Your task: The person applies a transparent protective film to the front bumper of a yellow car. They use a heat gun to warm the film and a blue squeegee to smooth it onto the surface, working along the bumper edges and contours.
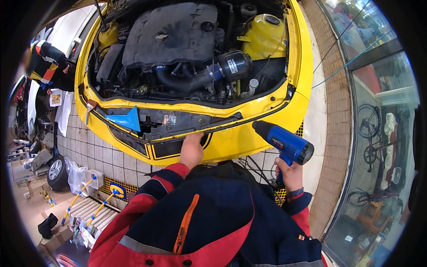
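Note:
A blue heat gun (288, 142) with a black nozzle is in my right hand (290, 172), fingers wrapped round its grip. Its nozzle points up and left over the front of a yellow car (240, 138) whose engine bay is exposed. My left hand (192, 150) lies against the car's front edge beside a dark strip, fingers stretched toward the rim and partly hidden. To its left, a blue triangular squeegee (126, 119) rests on the black front panel (178, 122). Farther left, a small tool with a brown head (90, 105) lies on the yellow edge.
Engine parts under a black cover (171, 35) fill the bay. A loose wheel (58, 173), a plastic bag (76, 175) and yellow-handled tools (100, 209) are on the left. Another person (49, 62) is at far left. A glass wall (378, 111) runs along the right.

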Demonstrator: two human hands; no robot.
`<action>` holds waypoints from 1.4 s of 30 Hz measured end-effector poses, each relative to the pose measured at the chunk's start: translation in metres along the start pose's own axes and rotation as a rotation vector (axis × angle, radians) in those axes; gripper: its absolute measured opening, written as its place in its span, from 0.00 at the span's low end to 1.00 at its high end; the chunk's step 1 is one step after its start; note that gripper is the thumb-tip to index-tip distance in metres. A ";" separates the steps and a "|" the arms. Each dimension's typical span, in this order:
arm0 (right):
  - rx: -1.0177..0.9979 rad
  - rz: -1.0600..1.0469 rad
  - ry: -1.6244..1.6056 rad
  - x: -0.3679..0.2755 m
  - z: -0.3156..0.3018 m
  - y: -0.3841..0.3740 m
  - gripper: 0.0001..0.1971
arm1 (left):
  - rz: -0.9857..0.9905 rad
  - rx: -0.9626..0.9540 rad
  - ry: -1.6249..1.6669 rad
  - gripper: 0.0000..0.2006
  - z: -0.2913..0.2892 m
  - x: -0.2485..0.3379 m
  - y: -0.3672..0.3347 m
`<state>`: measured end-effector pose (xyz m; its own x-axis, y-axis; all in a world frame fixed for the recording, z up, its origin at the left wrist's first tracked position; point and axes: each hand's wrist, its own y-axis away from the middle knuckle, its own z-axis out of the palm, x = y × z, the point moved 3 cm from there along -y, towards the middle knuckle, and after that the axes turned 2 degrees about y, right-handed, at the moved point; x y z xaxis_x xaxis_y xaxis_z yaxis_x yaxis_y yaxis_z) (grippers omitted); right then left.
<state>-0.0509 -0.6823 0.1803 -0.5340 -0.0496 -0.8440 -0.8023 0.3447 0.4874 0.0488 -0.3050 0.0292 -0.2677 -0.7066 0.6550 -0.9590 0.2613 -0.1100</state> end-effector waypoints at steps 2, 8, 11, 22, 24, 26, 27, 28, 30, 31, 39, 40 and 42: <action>-0.009 0.051 0.042 0.003 0.008 -0.007 0.08 | 0.106 -0.104 -0.050 0.27 0.013 0.014 0.006; -0.236 -0.007 0.123 0.000 0.044 -0.012 0.10 | 0.164 -0.127 -0.149 0.28 0.048 0.040 -0.018; -0.267 -0.202 0.213 -0.009 0.065 -0.013 0.09 | 0.079 -0.170 -0.130 0.27 0.049 0.042 -0.029; -0.662 -0.155 0.317 -0.028 0.173 -0.011 0.14 | -0.414 -0.096 0.007 0.14 -0.044 -0.051 0.116; -0.674 -0.409 0.308 -0.036 0.210 -0.002 0.18 | -0.422 -0.030 -0.076 0.13 -0.072 -0.082 0.141; -0.678 -0.395 0.457 -0.032 0.247 0.004 0.20 | -0.407 0.018 -0.111 0.12 -0.092 -0.108 0.152; -0.665 -0.373 0.476 -0.030 0.264 0.009 0.19 | -0.424 0.022 -0.130 0.11 -0.100 -0.118 0.155; -0.653 -0.356 0.497 -0.028 0.281 0.012 0.18 | -0.378 0.039 -0.149 0.11 -0.108 -0.127 0.154; -0.643 -0.356 0.514 -0.026 0.311 0.017 0.17 | -0.280 0.062 -0.097 0.12 -0.123 -0.141 0.150; -0.644 -0.368 0.511 -0.025 0.324 0.021 0.17 | -0.277 0.034 -0.095 0.13 -0.128 -0.149 0.146; -0.485 -0.281 0.468 -0.004 0.371 0.048 0.22 | -0.217 -0.173 -0.146 0.33 -0.157 -0.179 0.134; -0.458 -0.309 0.430 -0.005 0.365 0.053 0.21 | -0.238 -0.208 -0.155 0.34 -0.158 -0.181 0.132; -0.424 -0.184 0.404 -0.005 0.347 0.060 0.20 | -0.228 -0.237 -0.170 0.35 -0.160 -0.185 0.126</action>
<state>-0.0039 -0.3361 0.1361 -0.3694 -0.4525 -0.8117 -0.8827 -0.1023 0.4587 -0.0075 -0.0363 0.0134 -0.0808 -0.8582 0.5069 -0.9527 0.2159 0.2138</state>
